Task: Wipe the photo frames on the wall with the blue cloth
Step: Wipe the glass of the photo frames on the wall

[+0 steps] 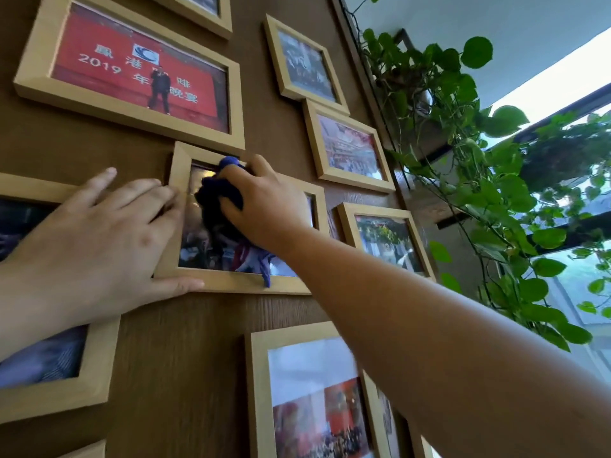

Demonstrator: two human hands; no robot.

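The left hand lies flat on the brown wall, fingers loosely spread and holding nothing; their tips touch the left rail of the middle frame, and the thumb runs along that frame's lower left corner. Just right of those fingertips, the right hand presses the bunched blue cloth against the frame's glass, fingers curled around the wad; a tail of cloth hangs from below the palm over the bottom rail. Above both hands hangs the red banquet frame. Well right of the right hand's knuckles trails a leafy vine.
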